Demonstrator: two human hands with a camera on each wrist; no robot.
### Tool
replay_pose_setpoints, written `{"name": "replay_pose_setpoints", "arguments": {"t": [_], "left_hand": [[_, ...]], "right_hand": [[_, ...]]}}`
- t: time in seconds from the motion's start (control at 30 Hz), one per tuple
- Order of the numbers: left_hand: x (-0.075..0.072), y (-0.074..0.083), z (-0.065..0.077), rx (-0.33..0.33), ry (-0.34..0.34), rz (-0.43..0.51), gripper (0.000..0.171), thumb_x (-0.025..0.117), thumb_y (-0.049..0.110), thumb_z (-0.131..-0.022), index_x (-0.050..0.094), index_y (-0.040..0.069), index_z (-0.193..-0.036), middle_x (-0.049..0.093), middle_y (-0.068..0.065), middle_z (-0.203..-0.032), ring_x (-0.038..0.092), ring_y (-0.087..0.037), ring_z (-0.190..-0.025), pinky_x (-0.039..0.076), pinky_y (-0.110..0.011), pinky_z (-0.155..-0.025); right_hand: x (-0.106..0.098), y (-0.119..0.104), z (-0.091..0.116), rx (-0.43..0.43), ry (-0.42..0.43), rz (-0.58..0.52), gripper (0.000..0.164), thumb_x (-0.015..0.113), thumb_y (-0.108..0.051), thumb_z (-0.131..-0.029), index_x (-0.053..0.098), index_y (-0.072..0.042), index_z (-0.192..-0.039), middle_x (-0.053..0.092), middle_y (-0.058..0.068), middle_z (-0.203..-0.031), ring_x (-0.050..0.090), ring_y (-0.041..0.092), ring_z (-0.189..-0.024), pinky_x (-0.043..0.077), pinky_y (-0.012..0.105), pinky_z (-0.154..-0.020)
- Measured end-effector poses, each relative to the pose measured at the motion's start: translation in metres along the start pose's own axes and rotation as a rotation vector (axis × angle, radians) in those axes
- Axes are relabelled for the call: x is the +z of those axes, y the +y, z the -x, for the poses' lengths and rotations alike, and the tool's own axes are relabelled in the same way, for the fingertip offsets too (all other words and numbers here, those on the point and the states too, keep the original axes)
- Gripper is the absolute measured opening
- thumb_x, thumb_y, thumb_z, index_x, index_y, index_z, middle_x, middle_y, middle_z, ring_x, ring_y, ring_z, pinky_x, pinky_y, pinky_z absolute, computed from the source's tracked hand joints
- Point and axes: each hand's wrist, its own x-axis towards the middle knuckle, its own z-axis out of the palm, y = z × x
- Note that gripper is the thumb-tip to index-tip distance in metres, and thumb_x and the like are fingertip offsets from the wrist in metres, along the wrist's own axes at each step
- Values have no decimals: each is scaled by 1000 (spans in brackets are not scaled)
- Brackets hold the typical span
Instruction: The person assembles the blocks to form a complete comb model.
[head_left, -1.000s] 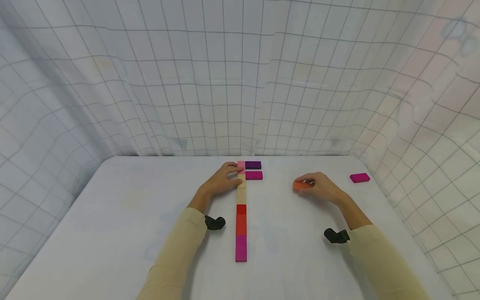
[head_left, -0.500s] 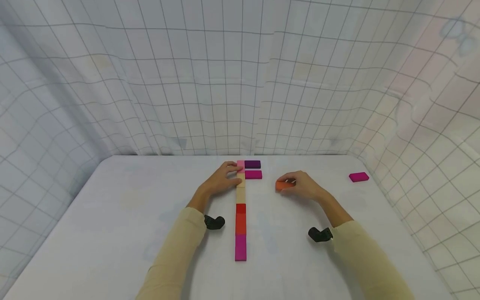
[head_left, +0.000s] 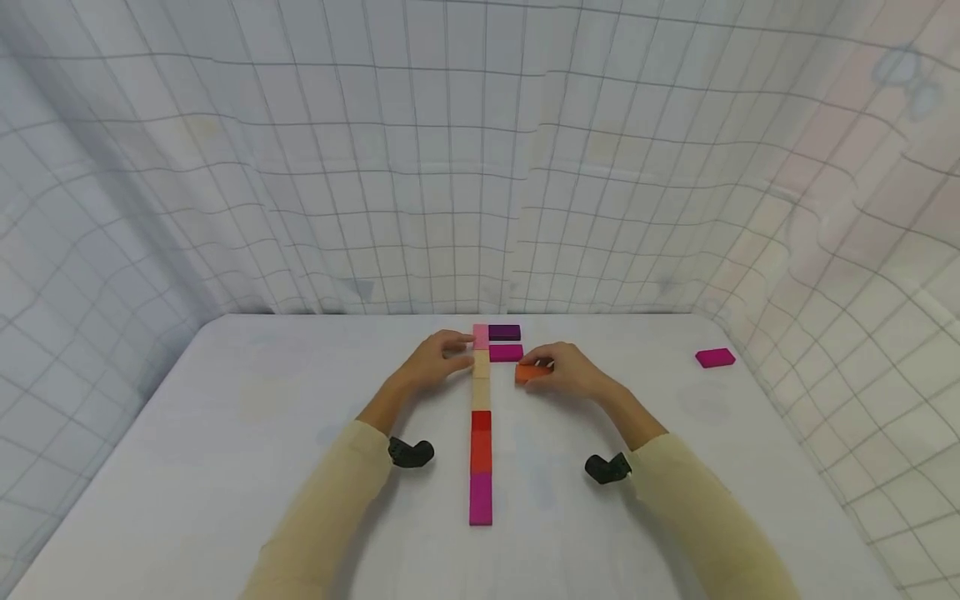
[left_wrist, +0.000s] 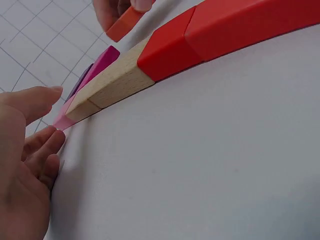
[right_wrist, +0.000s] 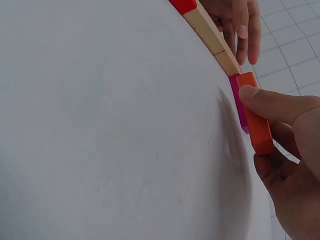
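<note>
My right hand [head_left: 573, 371] pinches an orange block [right_wrist: 257, 115] between thumb and fingers, to the right of the column of blocks and near a magenta block [head_left: 506, 353]. Beside the column's far end, my left hand [head_left: 429, 364] has its fingers loosely spread. Its fingertips lie at or close to the pink block [head_left: 481, 336]; contact is unclear. Down from the pink block run bare wood blocks [left_wrist: 117, 80], red blocks [head_left: 481, 450] and a magenta-purple block [head_left: 481, 500], end to end. A dark purple block [head_left: 504, 332] juts right from the pink one, with the magenta block in front of it.
Another magenta block [head_left: 715, 358] lies alone near the table's right edge. The white table [head_left: 225, 467] meets a grid-patterned curtain [head_left: 480, 208] at the back and sides. Black wrist cameras [head_left: 411, 453] protrude from both cuffs.
My right hand has carried the orange block leftward, close to the column and the magenta block. My left hand has drawn back slightly to the left from the column.
</note>
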Motion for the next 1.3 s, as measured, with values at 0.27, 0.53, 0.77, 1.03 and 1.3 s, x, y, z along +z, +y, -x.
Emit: {"name": "replay_pose_setpoints", "arguments": {"t": [0.27, 0.53, 0.77, 1.03, 1.3], "left_hand": [[5, 6, 13, 38, -48, -33, 42, 72, 20, -98, 67, 4, -136, 66, -11, -129, 59, -28, -119, 49, -44, -103], [8, 4, 20, 146, -51, -85, 36, 74, 16, -96, 71, -1, -127, 68, -10, -117, 62, -26, -107, 51, -43, -97], [9, 5, 24, 120, -63, -96, 34, 74, 15, -96, 71, 2, -128, 69, -8, -120, 63, -23, -107, 51, -41, -97], [8, 4, 24, 127, -61, -78, 34, 74, 15, -97, 71, 2, -128, 69, -8, -120, 63, -24, -107, 50, -42, -97], [8, 4, 25, 131, -60, -70, 35, 74, 15, -96, 71, 1, -128, 70, -7, -120, 63, -23, -106, 50, -43, -97]], "right_hand": [[11, -12, -10, -44, 1, 9, 33, 82, -14, -91, 75, -8, -122, 68, 1, -113, 58, 22, -104, 53, 35, -91], [19, -19, -18, -79, -4, 44, 32, 82, -11, -90, 75, -6, -121, 69, 4, -115, 58, 22, -103, 52, 36, -92], [28, -18, -22, -115, -12, 103, 32, 81, -10, -91, 74, -4, -122, 70, 6, -119, 59, 21, -105, 51, 36, -95], [32, -19, -23, -136, -7, 129, 32, 80, -10, -92, 74, -3, -122, 71, 7, -119, 60, 22, -106, 51, 36, -95], [34, -18, -24, -132, 1, 142, 32, 80, -11, -91, 74, -3, -121, 71, 6, -118, 60, 20, -104, 51, 35, -93]]}}
